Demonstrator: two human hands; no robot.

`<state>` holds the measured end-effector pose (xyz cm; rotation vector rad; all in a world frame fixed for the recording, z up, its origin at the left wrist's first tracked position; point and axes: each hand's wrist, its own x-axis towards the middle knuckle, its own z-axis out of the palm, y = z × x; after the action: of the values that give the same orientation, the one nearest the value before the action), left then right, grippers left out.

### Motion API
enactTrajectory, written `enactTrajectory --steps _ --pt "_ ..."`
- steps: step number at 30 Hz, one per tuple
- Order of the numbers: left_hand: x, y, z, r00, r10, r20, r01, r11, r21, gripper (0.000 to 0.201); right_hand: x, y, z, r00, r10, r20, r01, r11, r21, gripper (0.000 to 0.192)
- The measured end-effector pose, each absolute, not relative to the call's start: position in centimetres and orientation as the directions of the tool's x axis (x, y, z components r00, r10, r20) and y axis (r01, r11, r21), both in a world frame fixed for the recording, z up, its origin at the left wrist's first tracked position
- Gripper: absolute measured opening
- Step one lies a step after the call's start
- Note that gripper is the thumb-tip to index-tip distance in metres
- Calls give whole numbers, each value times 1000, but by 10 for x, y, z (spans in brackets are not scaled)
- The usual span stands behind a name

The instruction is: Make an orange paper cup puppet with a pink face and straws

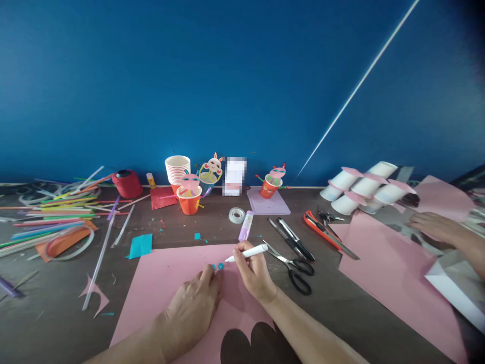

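Observation:
A white marker pen (253,251) is gripped in my right hand (255,275), its tip pointing left. Just beyond that tip lies a small blue paper disc (221,266) with a paler mark on it. My left hand (195,298) is closed, its fingertips pressing down at the disc's near edge. A second blue scrap (213,266) sits by the left fingers, partly covered. Under both hands spreads a sheet of pink paper (151,293) with rounded shapes cut from its near edge. Black-handled scissors (293,265) rest right of my right hand.
Decorated paper cups (189,202), a cup stack (177,167) and tape (237,216) stand along the wall. Straws (56,207) crowd the left. An orange cutter (322,230), pink sheets (394,273) and another person's hand (432,225) by white cups (346,202) are at right.

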<state>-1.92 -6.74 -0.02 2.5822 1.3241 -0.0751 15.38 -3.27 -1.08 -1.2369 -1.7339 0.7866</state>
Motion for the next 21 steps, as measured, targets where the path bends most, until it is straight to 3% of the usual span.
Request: enactTrajectory --steps 7,14,21 --pt "-21 -66 -8 565 816 -125 818 -534 214 33 154 -34 -11 -127 951 283 388 310 -868 19" --pt "-26 -67 -19 570 821 30 791 -559 248 34 155 -36 -8 -120 955 272 328 297 -897 17" --pt "-27 -62 -10 525 838 150 643 -506 575 23 160 -38 -6 -70 982 176 80 181 -980 18"
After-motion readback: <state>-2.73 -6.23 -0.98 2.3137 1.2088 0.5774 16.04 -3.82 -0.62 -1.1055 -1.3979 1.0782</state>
